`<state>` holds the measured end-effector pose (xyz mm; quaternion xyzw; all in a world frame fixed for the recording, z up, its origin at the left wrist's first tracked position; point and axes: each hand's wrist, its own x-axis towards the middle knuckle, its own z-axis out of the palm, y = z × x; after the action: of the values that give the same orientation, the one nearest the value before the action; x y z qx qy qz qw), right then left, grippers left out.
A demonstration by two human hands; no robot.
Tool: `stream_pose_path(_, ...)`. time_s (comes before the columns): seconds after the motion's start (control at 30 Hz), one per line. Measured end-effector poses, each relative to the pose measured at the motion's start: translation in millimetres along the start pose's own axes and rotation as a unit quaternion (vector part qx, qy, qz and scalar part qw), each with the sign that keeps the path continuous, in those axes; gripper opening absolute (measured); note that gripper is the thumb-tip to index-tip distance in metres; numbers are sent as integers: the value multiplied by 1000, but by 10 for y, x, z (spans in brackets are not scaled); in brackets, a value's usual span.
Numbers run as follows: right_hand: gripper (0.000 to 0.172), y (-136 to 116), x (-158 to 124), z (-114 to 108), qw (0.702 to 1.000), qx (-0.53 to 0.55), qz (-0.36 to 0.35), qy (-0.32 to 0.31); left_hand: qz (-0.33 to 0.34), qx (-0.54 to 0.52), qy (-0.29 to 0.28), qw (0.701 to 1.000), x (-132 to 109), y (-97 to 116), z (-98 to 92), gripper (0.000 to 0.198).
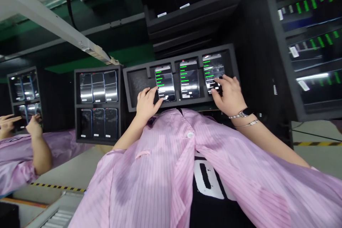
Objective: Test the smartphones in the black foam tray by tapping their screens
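Note:
Three smartphones lie face up in a long black foam tray in front of me, green and white lines of text lit on their screens. My left hand (147,104) rests at the tray's front edge, fingers apart, its index fingertip and thumb touching the left and lower edges of the left smartphone (165,82). The middle smartphone (189,79) is untouched. Over the lower part of the right smartphone (212,65) is my right hand (230,94), fingers spread, index fingertip on the screen and thumb by its lower left corner. That hand hides the phone's lower right part.
The black foam tray (139,106) has a vacant recess at its left end. Left of it, another black tray (97,106) holds several dark-screened phones. A co-worker's hands (34,125) are at a tray farther left. Stacked black trays (195,16) stand behind; a phone rack (290,78) is at right.

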<state>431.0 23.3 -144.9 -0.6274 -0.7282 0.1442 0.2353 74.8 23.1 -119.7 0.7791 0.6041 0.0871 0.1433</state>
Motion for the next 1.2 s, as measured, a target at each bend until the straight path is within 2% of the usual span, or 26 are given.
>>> stream_pose_path(0.1,46,-178,13,15,999,19,-32,-7,-4,2,-11,1000,-6,13,-16,58)
stream_pose_path(0.23,43,-472,49,152,991,56,-108,-63,-5,1,-10,1000,-21,6,-7,60)
stream_pose_path(0.37,47,-550,79,278,990,63,-99,-84,7,6,-18,1000,-6,41,4,63)
stream_pose_path(0.5,51,-335,63,196,996,49,-67,-40,4,10,-37,999,18,29,-20,62)
stream_pose_path(0.57,55,-126,26,109,999,11,-33,10,-5,-8,-12,1000,-32,-87,-66,65)
stream_pose_path(0.6,59,-7,-4,68,999,-9,-13,36,-18,-17,18,1000,-82,-179,-94,68)
stream_pose_path(0.7,72,317,-126,-1,995,-3,73,71,-115,-46,115,986,-310,-518,-158,79)
stream_pose_path(0.8,73,463,-219,-1,982,52,167,73,-225,-117,98,962,-541,-745,-178,86)
stream_pose_path(0.87,72,460,-203,-25,971,74,203,103,-245,-145,96,954,-617,-768,-224,87)
stream_pose_path(0.93,75,433,-113,-116,961,87,212,152,-220,-141,139,955,-604,-723,-353,87)
stream_pose_path(1.03,80,449,96,-370,960,84,181,195,-173,-144,179,958,-470,-651,-689,88)
stream_pose_path(1.13,76,540,244,-601,971,78,132,182,-179,-148,132,964,-355,-631,-983,96)
stream_pose_path(1.2,72,583,252,-650,974,71,136,167,-200,-127,75,969,-358,-608,-1022,99)
